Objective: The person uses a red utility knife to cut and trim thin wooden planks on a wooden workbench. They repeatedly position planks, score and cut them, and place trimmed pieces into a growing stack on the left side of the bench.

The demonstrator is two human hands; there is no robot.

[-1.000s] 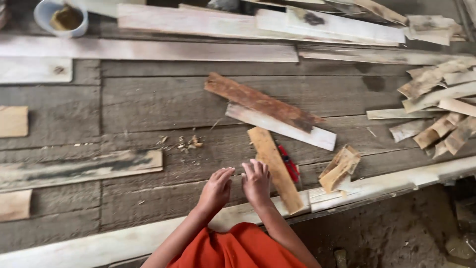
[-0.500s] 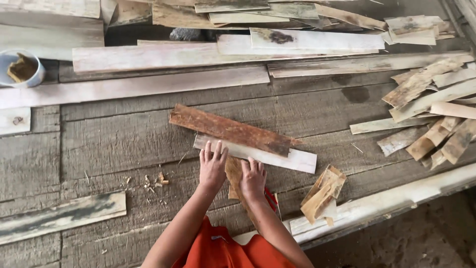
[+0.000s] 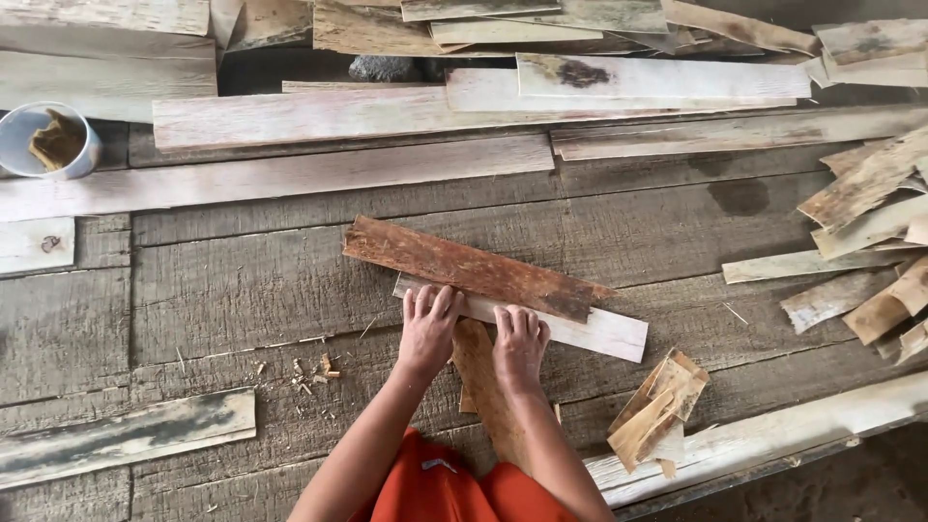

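Note:
My left hand (image 3: pixel 428 331) and my right hand (image 3: pixel 519 345) lie side by side, fingers spread, on the near edge of a pale wooden slat (image 3: pixel 599 332) on the plank floor. A reddish-brown bark strip (image 3: pixel 469 267) rests across that slat just beyond my fingertips. A narrow brown wood strip (image 3: pixel 486 387) runs from between my hands back toward my body, partly under my right wrist. Neither hand grips anything that I can see.
A grey bowl (image 3: pixel 41 140) with brown matter sits far left. Long pale planks (image 3: pixel 309 174) lie across the back. A heap of short offcuts (image 3: pixel 870 251) is at right, small chips (image 3: pixel 657 406) near my right arm, a stained board (image 3: pixel 126 435) lower left.
Both hands have moved forward from the narrow brown strip onto the pale slat. The view has shifted, so the boards sit lower and more central.

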